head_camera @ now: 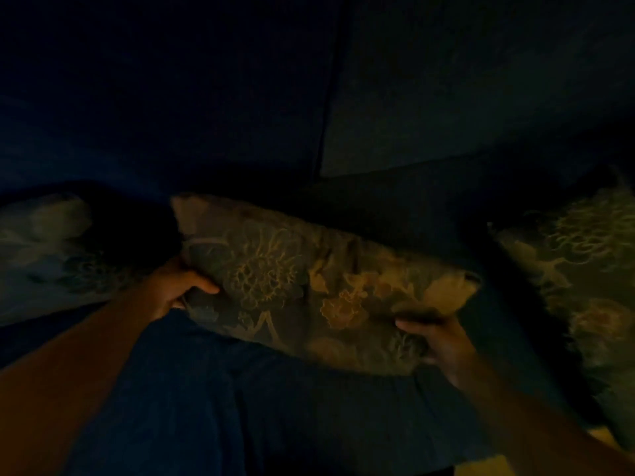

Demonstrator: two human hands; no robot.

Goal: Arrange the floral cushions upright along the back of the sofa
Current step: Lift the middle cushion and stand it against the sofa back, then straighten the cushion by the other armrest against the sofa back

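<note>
The scene is very dark. A floral cushion (309, 283) lies tilted across the middle of the dark blue sofa seat (261, 400), its left corner raised. My left hand (175, 286) grips its left edge. My right hand (436, 341) grips its lower right corner. A second floral cushion (51, 252) lies at the far left. A third floral cushion (591, 269) lies at the far right, partly cut off by the frame. The sofa back (446, 97) rises behind them with nothing leaning on it.
A vertical seam (326, 115) splits the sofa back into two panels. A strip of lighter floor (481, 467) shows at the bottom right past the seat's front edge.
</note>
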